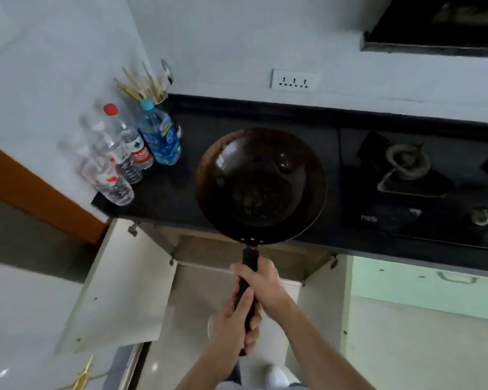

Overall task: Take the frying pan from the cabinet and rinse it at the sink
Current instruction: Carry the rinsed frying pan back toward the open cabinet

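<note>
The dark, round metal frying pan (261, 181) is out of the cabinet and held level in the air, its bowl over the front edge of the black stone countertop (166, 195). Both hands are on its long black handle (250, 258). The right hand (262, 282) wraps it nearer the bowl. The left hand (231, 322) closes round it lower down, toward the end. Below the pan the white cabinet door (119, 285) stands swung open.

On the counter to the left stand a blue-labelled plastic water bottle (161, 136) and some clear plastic bottles (119, 153). A black gas stove (406, 170) lies to the right.

The taking-out step looks done, and the carry to the sink seems to be the step in hand. No sink or tap shows here, so the next move calls for turning to find it while keeping the pan clear of the bottles.
</note>
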A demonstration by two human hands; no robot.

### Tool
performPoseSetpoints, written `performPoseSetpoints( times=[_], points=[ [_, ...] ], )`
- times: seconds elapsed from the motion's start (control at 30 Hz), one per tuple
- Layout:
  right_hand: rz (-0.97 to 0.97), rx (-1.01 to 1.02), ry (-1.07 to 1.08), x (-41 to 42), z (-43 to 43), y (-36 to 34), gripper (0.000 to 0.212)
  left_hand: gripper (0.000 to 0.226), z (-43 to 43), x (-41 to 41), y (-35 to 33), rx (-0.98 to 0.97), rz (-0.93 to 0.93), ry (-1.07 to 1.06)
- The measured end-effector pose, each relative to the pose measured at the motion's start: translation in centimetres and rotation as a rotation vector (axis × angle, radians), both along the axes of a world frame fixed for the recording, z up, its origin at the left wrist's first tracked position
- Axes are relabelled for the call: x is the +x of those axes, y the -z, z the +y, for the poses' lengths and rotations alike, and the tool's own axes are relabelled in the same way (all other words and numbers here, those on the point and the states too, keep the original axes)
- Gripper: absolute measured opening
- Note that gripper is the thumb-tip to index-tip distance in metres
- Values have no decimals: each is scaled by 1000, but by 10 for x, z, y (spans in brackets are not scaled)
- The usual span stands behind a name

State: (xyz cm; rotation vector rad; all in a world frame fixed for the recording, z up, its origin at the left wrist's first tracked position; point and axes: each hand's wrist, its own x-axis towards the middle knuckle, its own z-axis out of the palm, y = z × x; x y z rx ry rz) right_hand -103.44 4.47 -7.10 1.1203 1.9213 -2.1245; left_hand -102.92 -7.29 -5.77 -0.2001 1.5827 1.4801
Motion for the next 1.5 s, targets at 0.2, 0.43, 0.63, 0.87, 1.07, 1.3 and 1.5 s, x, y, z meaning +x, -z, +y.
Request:
performPoseSetpoints(
  times=[0.2,0.43,0.63,0.87,1.07,1.3,1.5],
  points=[
    [-26,36,197,-35,10,-2,32,41,8,-61,-5,95,4,234],
    [-43,66,324,-62,28,9,30,33,30,-101,-7,151,-26,338],
    [-37,20,340,-84,55,20,32,37,58,-125,0,127,-40,344],
    [56,-125,349,-112,83,16,17,38,88,-150,0,87,-61,322],
    [81,-170,336,-130,91,19,16,42,96,-165,3,95,-79,295],
    [86,-185,341,-137,92,23,15,43,97,-172,7,83,-87,301],
    [85,-198,350,-138,90,30,15,42,95,-175,11,83,-111,312]
  ],
)
